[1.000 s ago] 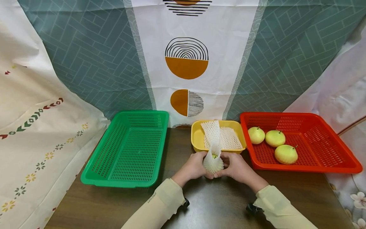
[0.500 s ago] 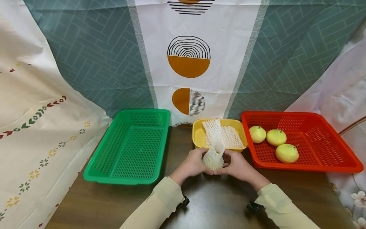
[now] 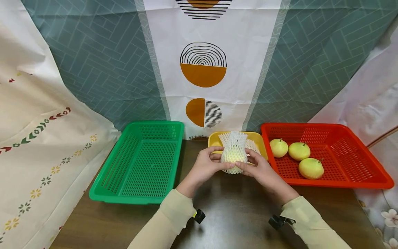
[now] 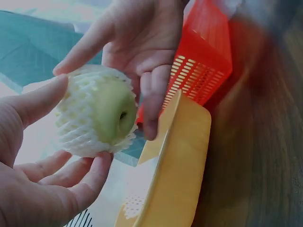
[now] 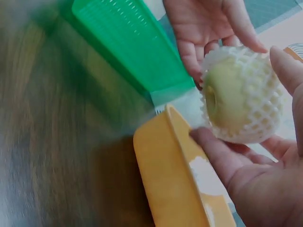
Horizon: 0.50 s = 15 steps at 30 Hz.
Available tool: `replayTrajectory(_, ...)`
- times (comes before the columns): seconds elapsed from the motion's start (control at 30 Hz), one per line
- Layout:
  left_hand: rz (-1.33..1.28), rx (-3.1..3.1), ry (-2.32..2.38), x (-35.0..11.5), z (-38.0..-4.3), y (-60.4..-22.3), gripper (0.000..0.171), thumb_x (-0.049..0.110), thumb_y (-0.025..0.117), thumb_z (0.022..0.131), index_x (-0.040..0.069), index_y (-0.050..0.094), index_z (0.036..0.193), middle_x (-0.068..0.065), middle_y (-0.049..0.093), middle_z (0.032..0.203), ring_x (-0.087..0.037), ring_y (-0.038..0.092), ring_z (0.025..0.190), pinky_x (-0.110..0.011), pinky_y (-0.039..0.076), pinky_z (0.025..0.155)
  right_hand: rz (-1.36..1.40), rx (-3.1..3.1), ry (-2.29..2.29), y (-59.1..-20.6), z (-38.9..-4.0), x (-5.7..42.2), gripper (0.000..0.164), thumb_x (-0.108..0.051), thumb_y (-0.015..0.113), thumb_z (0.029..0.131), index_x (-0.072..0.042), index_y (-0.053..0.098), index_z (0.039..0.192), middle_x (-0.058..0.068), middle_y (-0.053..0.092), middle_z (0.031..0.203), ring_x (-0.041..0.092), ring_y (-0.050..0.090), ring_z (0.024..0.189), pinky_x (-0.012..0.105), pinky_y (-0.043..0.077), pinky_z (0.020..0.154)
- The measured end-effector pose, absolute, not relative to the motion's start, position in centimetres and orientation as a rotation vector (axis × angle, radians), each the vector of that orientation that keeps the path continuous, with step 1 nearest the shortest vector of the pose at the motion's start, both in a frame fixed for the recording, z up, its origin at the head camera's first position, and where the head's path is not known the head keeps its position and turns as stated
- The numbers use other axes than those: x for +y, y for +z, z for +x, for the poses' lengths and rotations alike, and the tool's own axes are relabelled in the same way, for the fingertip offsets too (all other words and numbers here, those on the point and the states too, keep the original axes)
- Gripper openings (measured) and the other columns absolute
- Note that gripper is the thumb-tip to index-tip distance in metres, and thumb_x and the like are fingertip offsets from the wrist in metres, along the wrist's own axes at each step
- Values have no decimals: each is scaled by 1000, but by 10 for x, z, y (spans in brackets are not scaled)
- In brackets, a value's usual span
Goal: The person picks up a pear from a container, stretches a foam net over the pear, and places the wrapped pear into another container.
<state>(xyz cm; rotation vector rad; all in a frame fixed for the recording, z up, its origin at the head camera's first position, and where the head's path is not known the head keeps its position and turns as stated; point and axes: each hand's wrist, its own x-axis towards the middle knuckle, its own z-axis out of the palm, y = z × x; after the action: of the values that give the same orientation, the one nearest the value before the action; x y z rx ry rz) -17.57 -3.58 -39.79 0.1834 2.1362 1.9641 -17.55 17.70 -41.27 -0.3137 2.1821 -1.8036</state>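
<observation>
A round yellow-green fruit [image 4: 111, 109] sits inside a white foam net sleeve [image 3: 235, 148], whose loose end stands up above it in the head view. My left hand [image 3: 206, 163] grips its left side, thumb in front and fingers behind. On the other side my right hand [image 3: 260, 168] holds it too, and the two thumbs nearly meet. Both wrist views show the fruit's dimpled end bare at the net's opening. The pair of hands is raised just in front of a yellow bin [image 3: 214, 139], where more white foam net [image 3: 253, 147] lies, partly hidden.
At the right, a red basket [image 3: 339, 166] holds 3 more yellow-green fruits [image 3: 311, 168]. To the left stands a green basket [image 3: 146, 166] with nothing in it. Patterned cloth [image 3: 202, 31] hangs behind the brown table [image 3: 230, 221].
Both hands have lifted the netted fruit from low near the table, away from me and up in front of the yellow bin. The net's loose end now stands upright.
</observation>
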Motion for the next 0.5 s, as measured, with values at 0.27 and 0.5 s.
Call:
replayTrajectory(0.27,199,2189,1966,-35,-174,-397,68,31,84,67,15,56,126,-4,66,107,-21,65,95,-31,55,78,-259,1967,-1971,-410,-175,173,75,-21,70,84,-9,26,144,19,47,133,20,63,103,48,51,87)
replayTrajectory(0.5,268,2126,1972,-35,-172,-392,69,22,82,71,12,51,132,-6,64,113,-22,67,97,-32,56,78,-198,1929,-2013,-410,-175,174,80,-18,73,81,-10,26,145,18,47,133,19,62,105,40,53,85)
